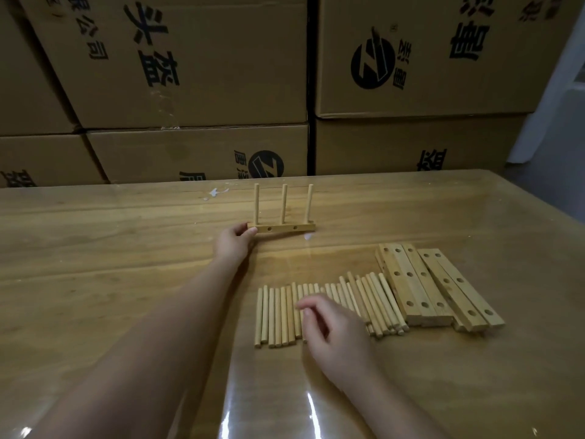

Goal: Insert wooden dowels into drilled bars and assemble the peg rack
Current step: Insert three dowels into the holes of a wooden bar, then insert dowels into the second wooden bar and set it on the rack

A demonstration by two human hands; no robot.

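Right hand (332,324) sits over the row of loose dowels (278,315), fingers curled and blurred; can't tell if it grips one. Just right of the row lie spare drilled bars (424,286). Beyond the row, left hand (235,240) pinches the end of the rack bar (285,228), three upright pegs (284,202) in it.

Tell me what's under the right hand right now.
Loose dowels lying side by side on the table. The right hand covers the lower parts of several, so whether its fingers pinch one cannot be seen.
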